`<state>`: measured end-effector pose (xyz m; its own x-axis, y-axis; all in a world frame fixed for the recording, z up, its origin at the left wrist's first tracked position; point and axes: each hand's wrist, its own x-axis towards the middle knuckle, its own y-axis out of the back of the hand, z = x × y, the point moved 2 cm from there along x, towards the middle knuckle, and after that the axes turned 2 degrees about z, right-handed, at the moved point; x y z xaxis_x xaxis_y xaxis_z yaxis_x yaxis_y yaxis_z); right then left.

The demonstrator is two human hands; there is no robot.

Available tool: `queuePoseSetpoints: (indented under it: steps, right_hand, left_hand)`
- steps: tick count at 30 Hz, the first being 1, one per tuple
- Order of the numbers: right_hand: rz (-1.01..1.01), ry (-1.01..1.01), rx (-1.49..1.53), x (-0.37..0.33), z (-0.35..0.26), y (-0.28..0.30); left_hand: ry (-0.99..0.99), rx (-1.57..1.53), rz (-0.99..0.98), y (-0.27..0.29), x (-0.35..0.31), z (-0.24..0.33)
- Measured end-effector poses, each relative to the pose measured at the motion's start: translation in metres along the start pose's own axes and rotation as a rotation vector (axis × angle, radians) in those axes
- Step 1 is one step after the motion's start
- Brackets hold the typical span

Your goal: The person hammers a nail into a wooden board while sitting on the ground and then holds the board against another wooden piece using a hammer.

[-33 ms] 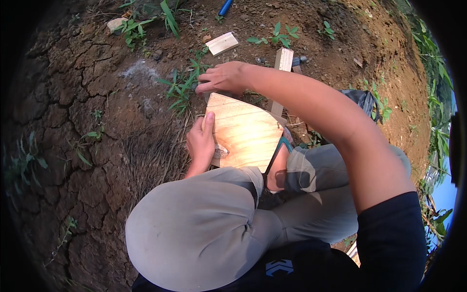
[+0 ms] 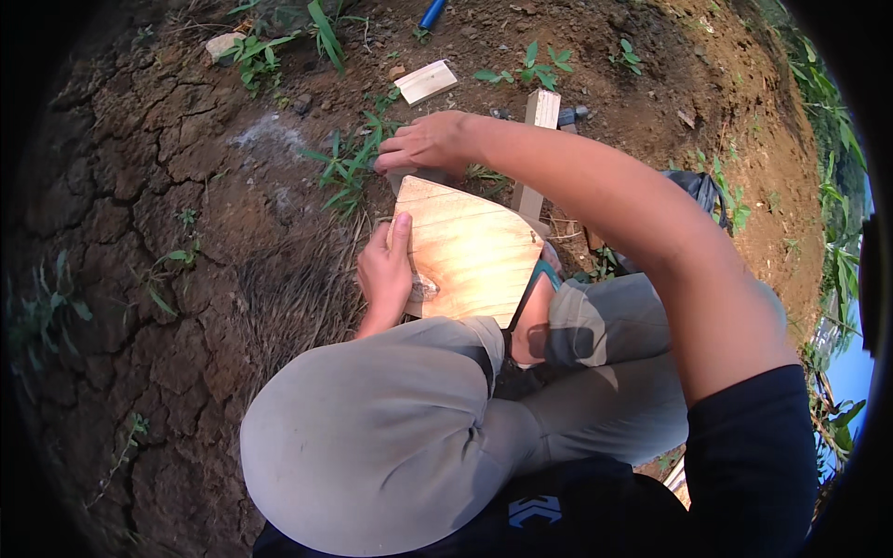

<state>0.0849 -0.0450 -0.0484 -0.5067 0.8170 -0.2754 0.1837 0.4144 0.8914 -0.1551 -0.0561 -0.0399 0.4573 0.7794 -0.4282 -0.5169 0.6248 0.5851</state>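
A pale wooden board (image 2: 470,251) with visible grain, a dark knot and one curved side lies tilted in front of my knees. My left hand (image 2: 384,268) grips its left edge, with the thumb on the upper face and the other fingers mostly hidden beneath. My right arm reaches across beyond the board, and my right hand (image 2: 423,147) is bent over at its far edge. Its fingers are curled around or against something greyish, mostly hidden behind the hand and board. Below the right forearm, a squared wooden post (image 2: 527,201) runs away from the board.
A small wood offcut (image 2: 426,84) lies on the soil past my right hand. Near the post's far end is a dark metal tool head (image 2: 573,115). A blue handle (image 2: 432,14) shows at the far edge, and a black plastic bag (image 2: 698,191) lies at right. Weeds dot the cracked ground.
My right hand has shifted very slightly, and a little more of the greyish thing beneath it shows. My left hand and the board stay nearly in place.
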Motion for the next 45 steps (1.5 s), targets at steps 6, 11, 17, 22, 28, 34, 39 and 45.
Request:
queuePoseSetpoints:
  steps: [6,11,17,22,28,34,39,45]
  right_hand:
    - [-0.058,-0.332,0.271,-0.036,0.016,0.028]
    - [0.623,-0.57,0.453,-0.063,0.0,0.056]
    - [1.128,-1.363,0.873,-0.133,-0.031,0.048]
    - [0.832,-1.274,1.224,-0.129,-0.049,-0.019]
    - [0.895,-1.275,1.655,-0.129,-0.072,-0.022]
    - [1.063,-1.069,1.463,-0.108,-0.076,-0.046]
    - [1.059,-1.111,1.345,-0.107,-0.065,-0.051]
    - [1.002,-1.228,1.395,-0.102,-0.069,-0.05]
  left_hand:
    - [0.033,-0.027,0.069,0.009,-0.001,0.009]
    - [0.041,-0.103,0.097,0.006,0.009,0.005]
    - [0.038,-0.347,0.101,-0.016,0.02,-0.002]
    - [0.083,-0.367,0.152,-0.022,0.026,0.003]
    - [0.099,-0.172,0.101,-0.024,0.041,-0.003]
    - [0.103,-0.235,0.135,-0.035,0.042,-0.015]
    - [0.154,-0.314,0.14,-0.045,0.032,-0.017]
    - [0.034,-0.383,0.102,-0.038,0.042,-0.025]
